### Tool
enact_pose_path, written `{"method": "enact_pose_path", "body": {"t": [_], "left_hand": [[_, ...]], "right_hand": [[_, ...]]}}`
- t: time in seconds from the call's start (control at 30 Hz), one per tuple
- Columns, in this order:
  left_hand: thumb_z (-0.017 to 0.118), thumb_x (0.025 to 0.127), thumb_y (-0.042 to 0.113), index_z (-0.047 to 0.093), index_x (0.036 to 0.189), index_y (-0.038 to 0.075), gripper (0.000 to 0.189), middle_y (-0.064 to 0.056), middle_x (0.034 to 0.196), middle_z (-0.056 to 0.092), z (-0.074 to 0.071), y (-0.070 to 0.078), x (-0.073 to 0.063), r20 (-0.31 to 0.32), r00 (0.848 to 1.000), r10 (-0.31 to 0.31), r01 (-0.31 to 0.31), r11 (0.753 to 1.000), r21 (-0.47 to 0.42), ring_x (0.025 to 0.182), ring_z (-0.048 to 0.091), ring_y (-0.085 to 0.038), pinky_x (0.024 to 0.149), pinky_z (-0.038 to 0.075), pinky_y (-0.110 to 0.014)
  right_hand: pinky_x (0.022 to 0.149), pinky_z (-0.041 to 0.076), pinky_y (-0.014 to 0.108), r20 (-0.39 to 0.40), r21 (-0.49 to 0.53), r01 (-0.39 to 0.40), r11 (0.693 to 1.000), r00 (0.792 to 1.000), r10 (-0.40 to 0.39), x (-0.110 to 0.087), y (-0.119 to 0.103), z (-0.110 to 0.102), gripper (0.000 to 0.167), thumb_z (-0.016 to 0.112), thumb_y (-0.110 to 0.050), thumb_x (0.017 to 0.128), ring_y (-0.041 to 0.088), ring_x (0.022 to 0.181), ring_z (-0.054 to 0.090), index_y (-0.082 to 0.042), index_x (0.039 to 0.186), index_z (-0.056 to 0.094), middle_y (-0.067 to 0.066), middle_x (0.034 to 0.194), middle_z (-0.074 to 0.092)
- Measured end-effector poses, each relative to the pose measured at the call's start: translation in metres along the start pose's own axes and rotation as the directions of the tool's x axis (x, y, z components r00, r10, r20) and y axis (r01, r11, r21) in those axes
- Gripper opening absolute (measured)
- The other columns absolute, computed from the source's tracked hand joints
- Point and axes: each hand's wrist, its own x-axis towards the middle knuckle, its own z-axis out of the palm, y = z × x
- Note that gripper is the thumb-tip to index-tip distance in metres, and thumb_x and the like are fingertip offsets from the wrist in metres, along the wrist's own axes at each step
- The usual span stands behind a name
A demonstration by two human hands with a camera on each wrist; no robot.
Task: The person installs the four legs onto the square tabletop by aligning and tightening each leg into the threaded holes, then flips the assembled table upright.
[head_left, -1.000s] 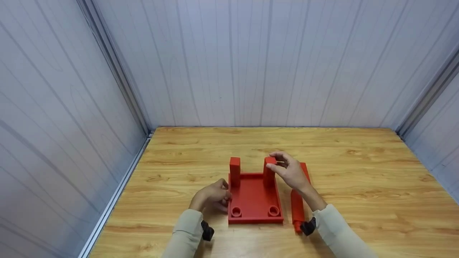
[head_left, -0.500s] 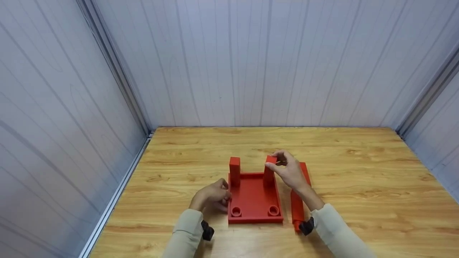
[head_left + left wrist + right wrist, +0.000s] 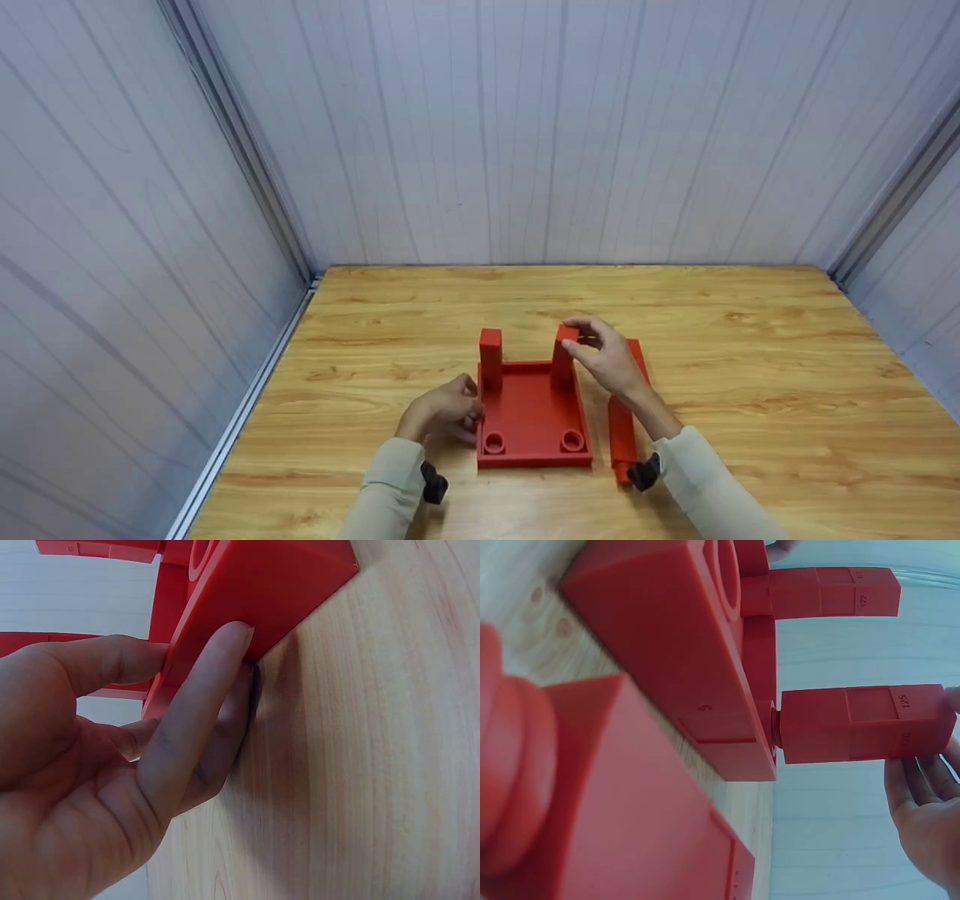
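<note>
A shallow red tray-like panel with raised rims lies on the wooden table, round sockets at its two near corners. My left hand holds its left side, thumb on the rim and fingers along the outer wall in the left wrist view. A square red leg stands upright at the far left corner. At the far right corner my right hand grips the top of a second red leg between thumb and fingers. That leg's narrow end meets its socket, with a thin neck visible between them.
Right of the panel, under my right forearm, loose red legs lie on the table; one has a ridged round end. White panel walls rise at the back and sides.
The leg in my right hand has turned and shifted slightly, and my right thumb and fingers have changed place a little on its top. My left hand and the panel stay put.
</note>
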Motion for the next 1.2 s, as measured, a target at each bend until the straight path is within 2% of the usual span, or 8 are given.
{"method": "enact_pose_path", "body": {"t": [0.23, 0.5, 0.6, 0.73, 0.9, 1.0, 1.1, 1.2], "left_hand": [[0.052, 0.090, 0.003, 0.038, 0.119, 0.002, 0.032, -0.008, 0.078, 0.048, 0.000, 0.000, 0.000, -0.010, 1.000, -0.001, 0.001, 1.000, 0.023, 0.066, 0.051, -0.018, 0.061, 0.060, -0.036], [0.052, 0.089, 0.003, 0.039, 0.118, 0.002, 0.032, -0.007, 0.078, 0.048, -0.001, 0.000, 0.000, -0.013, 1.000, 0.009, -0.008, 0.999, 0.035, 0.066, 0.052, -0.018, 0.061, 0.061, -0.036], [0.051, 0.090, 0.003, 0.038, 0.118, 0.001, 0.031, -0.009, 0.080, 0.050, -0.001, 0.000, 0.000, -0.011, 1.000, 0.016, -0.015, 0.999, 0.038, 0.066, 0.053, -0.018, 0.061, 0.061, -0.036], [0.050, 0.091, 0.002, 0.037, 0.119, 0.000, 0.031, -0.011, 0.083, 0.054, 0.000, 0.000, 0.000, -0.003, 1.000, 0.026, -0.026, 0.999, 0.043, 0.064, 0.053, -0.017, 0.060, 0.060, -0.035], [0.050, 0.091, 0.003, 0.037, 0.120, 0.000, 0.032, -0.010, 0.081, 0.052, -0.001, 0.001, -0.002, -0.004, 1.000, 0.016, -0.016, 0.999, 0.038, 0.066, 0.052, -0.017, 0.061, 0.060, -0.036], [0.051, 0.090, 0.003, 0.037, 0.120, 0.000, 0.033, -0.011, 0.082, 0.052, -0.001, 0.000, -0.002, -0.004, 1.000, 0.011, -0.011, 0.999, 0.030, 0.067, 0.052, -0.018, 0.063, 0.061, -0.038], [0.051, 0.090, 0.003, 0.037, 0.120, 0.001, 0.033, -0.011, 0.082, 0.052, -0.001, 0.000, 0.000, -0.004, 1.000, 0.006, -0.006, 1.000, 0.029, 0.067, 0.053, -0.018, 0.064, 0.061, -0.039], [0.051, 0.090, 0.003, 0.038, 0.120, 0.001, 0.032, -0.010, 0.080, 0.051, -0.001, -0.001, 0.000, -0.005, 1.000, 0.003, -0.003, 1.000, 0.031, 0.066, 0.054, -0.019, 0.064, 0.061, -0.038]], "right_hand": [[0.088, 0.054, 0.038, -0.023, -0.014, 0.006, 1.000, 1.000, -0.007, 0.000, -0.003, 0.001, 0.032, 0.068, -0.004, 0.086, 0.031, 0.101, 0.059, 0.008, 0.115, 0.059, 0.021, 0.110, 0.062], [0.085, 0.055, 0.035, -0.065, -0.031, -0.002, 1.000, 0.998, 0.000, -0.001, -0.002, 0.004, 0.038, 0.072, -0.005, 0.083, 0.030, 0.098, 0.060, 0.009, 0.115, 0.057, 0.020, 0.107, 0.063], [0.087, 0.054, 0.039, -0.064, -0.035, -0.014, 0.999, 0.998, 0.011, -0.001, -0.002, 0.004, 0.041, 0.073, -0.005, 0.083, 0.029, 0.100, 0.059, 0.009, 0.116, 0.056, 0.020, 0.109, 0.062], [0.096, 0.049, 0.047, -0.012, -0.016, -0.032, 0.999, 0.999, 0.032, 0.001, 0.009, 0.003, 0.046, 0.071, -0.007, 0.085, 0.030, 0.110, 0.056, 0.005, 0.125, 0.052, 0.020, 0.119, 0.058], [0.109, 0.040, 0.044, 0.109, 0.077, -0.047, 0.996, 0.993, 0.038, 0.006, 0.031, -0.001, 0.048, 0.061, -0.012, 0.093, 0.029, 0.132, 0.042, -0.003, 0.138, 0.044, 0.016, 0.140, 0.046], [0.107, 0.043, 0.032, 0.148, 0.118, -0.017, 0.993, 0.989, -0.001, 0.007, 0.033, -0.003, 0.046, 0.055, -0.013, 0.097, 0.030, 0.135, 0.039, -0.002, 0.139, 0.043, 0.017, 0.143, 0.045], [0.100, 0.045, 0.020, 0.156, 0.149, -0.001, 0.989, 0.988, -0.023, 0.008, 0.034, -0.003, 0.043, 0.055, -0.012, 0.096, 0.031, 0.133, 0.041, 0.001, 0.136, 0.046, 0.018, 0.140, 0.047], [0.096, 0.047, 0.017, 0.151, 0.142, -0.006, 0.990, 0.988, -0.016, 0.008, 0.034, -0.003, 0.041, 0.057, -0.012, 0.096, 0.031, 0.128, 0.045, 0.001, 0.134, 0.048, 0.017, 0.136, 0.050]]}}
